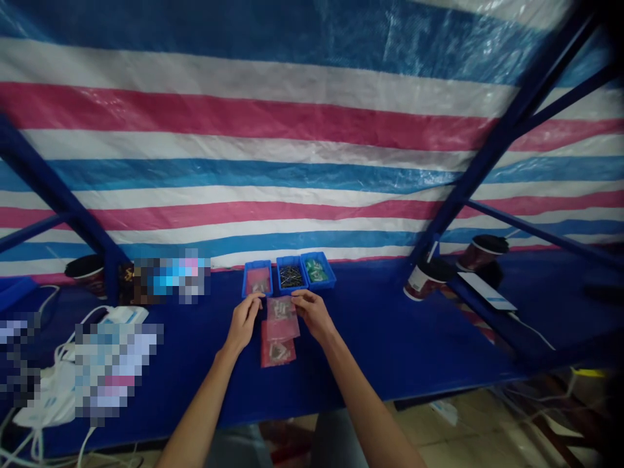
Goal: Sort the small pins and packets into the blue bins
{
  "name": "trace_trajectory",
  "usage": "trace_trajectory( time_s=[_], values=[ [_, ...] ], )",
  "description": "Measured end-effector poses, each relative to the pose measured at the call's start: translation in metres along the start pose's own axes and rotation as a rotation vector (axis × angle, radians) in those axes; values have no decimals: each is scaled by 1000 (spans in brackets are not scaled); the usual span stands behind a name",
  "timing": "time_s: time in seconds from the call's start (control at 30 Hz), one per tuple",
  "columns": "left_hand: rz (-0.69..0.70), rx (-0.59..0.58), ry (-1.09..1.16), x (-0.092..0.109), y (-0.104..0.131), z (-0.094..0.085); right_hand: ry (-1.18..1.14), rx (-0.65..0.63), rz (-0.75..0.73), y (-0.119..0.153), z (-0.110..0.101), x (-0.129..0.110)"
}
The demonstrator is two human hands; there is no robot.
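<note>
A small pink plastic bag with metal pieces inside lies in front of the blue trays. Its upper right corner is pinched by my right hand, thumb and fingers together. On the other side, my left hand is closed, its fingertips close to the bag's upper left corner; what they hold, if anything, cannot be made out. Partly under that bag is a second pink plastic bag with similar metal pieces. Just beyond the hands stand a blue tray with a pink bag, a tray of dark screws and a tray of green bags.
The blue table has metal frame posts on both sides and a striped tarp behind it. Power strips with white cables lie at left. A lidded cup and a white phone-like device are at right.
</note>
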State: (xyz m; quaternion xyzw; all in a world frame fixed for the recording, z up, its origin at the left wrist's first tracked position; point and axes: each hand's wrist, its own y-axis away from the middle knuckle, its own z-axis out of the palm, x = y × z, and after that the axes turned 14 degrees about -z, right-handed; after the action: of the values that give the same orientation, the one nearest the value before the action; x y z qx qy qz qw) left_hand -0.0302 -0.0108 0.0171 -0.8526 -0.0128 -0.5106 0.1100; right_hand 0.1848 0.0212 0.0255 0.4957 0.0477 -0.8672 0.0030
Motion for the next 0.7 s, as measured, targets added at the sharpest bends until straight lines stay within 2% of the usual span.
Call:
trace_trajectory(
  time_s=[0.23,0.37,0.47,0.53,0.63,0.7],
  values=[
    [279,64,-152,2,-1,4,-105,112,95,-2,-6,9],
    [325,63,-165,4,2,6,-70,127,47,-1,-1,17],
    [308,102,-101,5,2,4,-4,49,6,0,4,14],
    [270,154,-39,3,2,3,139,-46,-38,1,6,6],
    [163,209,48,0,1,2,417,-195,-194,2,10,-8],
    [87,205,82,-2,0,3,493,-282,-301,0,13,-15]
  ],
)
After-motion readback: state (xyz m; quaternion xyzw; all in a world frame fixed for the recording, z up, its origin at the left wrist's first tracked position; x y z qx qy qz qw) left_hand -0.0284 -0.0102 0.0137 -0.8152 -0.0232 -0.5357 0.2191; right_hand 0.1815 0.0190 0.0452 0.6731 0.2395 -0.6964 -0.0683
